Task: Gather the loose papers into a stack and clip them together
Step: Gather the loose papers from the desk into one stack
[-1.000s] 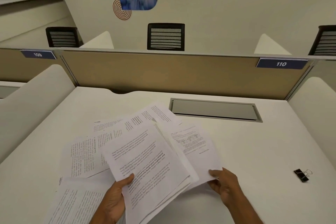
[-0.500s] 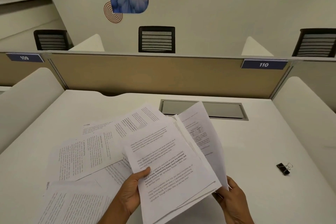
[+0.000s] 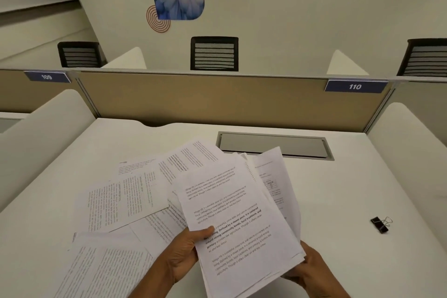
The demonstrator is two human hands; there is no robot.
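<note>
Both hands grip a partly gathered bundle of papers (image 3: 242, 220) low in the middle of the frame: the left hand (image 3: 183, 253) pinches its left edge with the thumb on the top sheet, the right hand (image 3: 312, 267) holds the lower right corner from beneath. More loose sheets (image 3: 121, 203) lie fanned on the white tabletop (image 3: 362, 189) at lower left. A black binder clip (image 3: 381, 224) rests apart at the right.

Held stack (image 3: 237, 220) front-ctr above desk (image 3: 350, 261); loose sheets (image 3: 125, 203) on desk to its left; binder clip (image 3: 381, 224) far right.
</note>
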